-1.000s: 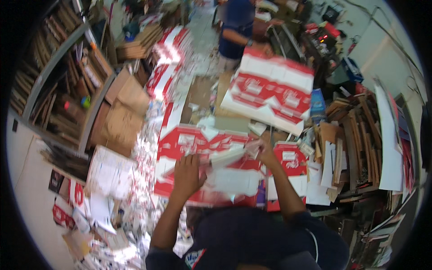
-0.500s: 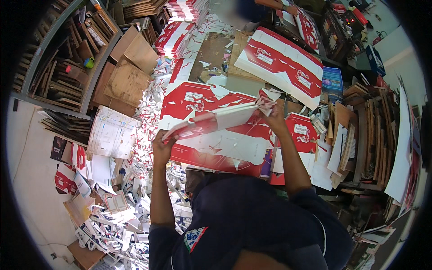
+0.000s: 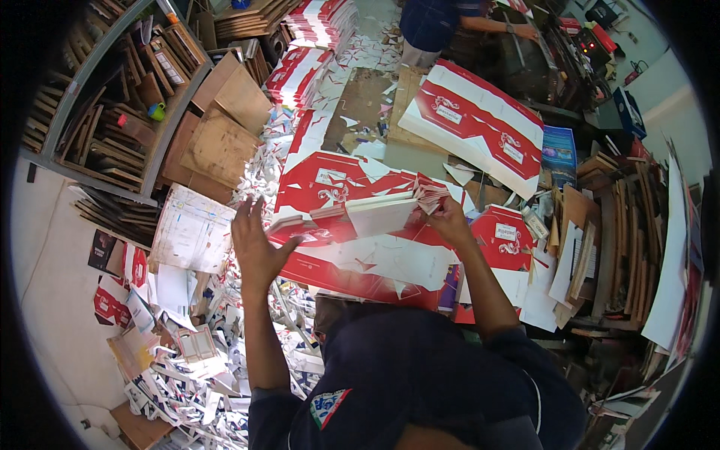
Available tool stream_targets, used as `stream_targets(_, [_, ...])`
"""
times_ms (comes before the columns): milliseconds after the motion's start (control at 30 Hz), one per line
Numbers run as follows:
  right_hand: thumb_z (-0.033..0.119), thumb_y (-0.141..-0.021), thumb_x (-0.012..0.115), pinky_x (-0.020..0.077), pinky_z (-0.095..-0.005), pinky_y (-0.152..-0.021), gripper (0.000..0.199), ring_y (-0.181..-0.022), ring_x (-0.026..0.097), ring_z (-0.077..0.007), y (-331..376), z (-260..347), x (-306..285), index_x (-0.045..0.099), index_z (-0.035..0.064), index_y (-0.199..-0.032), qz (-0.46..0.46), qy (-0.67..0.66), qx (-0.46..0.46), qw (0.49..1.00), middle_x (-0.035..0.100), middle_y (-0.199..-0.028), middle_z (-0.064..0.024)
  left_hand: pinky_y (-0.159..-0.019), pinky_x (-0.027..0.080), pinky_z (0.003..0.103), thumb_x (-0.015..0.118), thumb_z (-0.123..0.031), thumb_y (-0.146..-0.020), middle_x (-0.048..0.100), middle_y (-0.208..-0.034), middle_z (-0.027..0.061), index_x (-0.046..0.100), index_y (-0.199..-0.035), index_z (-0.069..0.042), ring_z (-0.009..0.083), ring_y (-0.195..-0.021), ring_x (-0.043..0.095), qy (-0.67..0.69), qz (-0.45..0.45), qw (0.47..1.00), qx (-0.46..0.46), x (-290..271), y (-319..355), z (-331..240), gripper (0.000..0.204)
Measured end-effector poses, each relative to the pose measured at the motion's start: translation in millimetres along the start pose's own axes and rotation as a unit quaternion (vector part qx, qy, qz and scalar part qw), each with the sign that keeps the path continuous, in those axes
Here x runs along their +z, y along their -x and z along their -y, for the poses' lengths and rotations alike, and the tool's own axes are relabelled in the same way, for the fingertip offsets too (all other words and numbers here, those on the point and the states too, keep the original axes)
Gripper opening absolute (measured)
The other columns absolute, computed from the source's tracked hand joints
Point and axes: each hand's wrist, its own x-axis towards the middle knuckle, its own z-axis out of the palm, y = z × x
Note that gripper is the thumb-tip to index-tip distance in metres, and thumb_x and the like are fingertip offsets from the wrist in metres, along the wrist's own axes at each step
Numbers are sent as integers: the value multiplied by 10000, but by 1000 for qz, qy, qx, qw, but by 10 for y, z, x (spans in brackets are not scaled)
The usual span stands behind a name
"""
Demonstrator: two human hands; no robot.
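A thick stack of red and white printed card blanks [image 3: 381, 216] stands on edge, slightly tilted, over larger red and white printed sheets [image 3: 405, 262] in front of me. My right hand [image 3: 450, 223] grips the stack's right end, where folded or cut red and white flaps bunch up; the fingertips are partly hidden. At the other end, my left hand [image 3: 256, 246] is open with its fingers spread and thumb stretched out. The thumb is close to the stack's left end; whether it touches I cannot tell. Loose white and red offcuts lie on the sheets.
Another stack of printed sheets [image 3: 472, 124] lies at the far right of the table. Tall piles of red and white card [image 3: 300, 75] stand far left. Paper scraps [image 3: 202, 382] cover the floor at left. Wooden boards [image 3: 622, 225] lean at right. A co-worker [image 3: 429, 26] stands at a machine beyond.
My left hand has let go of the stack's left end and opened, moving slightly left and up. The stack has come down toward the sheets, my right hand still on it. The co-worker has shifted.
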Motion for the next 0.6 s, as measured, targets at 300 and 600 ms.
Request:
stream_targets(300, [230, -773, 885, 483, -393, -1048, 765, -1217, 609, -284, 31, 53, -186, 506, -17, -1389, 7, 201, 20, 979, 622, -1318, -197, -910, 426, 474, 834, -455, -760, 664, -1140, 113, 618, -1268, -104, 299, -1082, 626, 1, 125, 983, 133, 883, -630, -1318, 654])
stream_targets(600, [289, -694, 905, 419, -485, -1079, 873, -1262, 532, -369, -72, 1181, 16, 491, 22, -1414, -63, 353, -211, 909, 596, -1331, -180, -812, 409, 437, 812, -459, -784, 671, -989, 77, 660, -1127, -104, 269, -923, 660, 1, 99, 986, 135, 919, -635, -1282, 517])
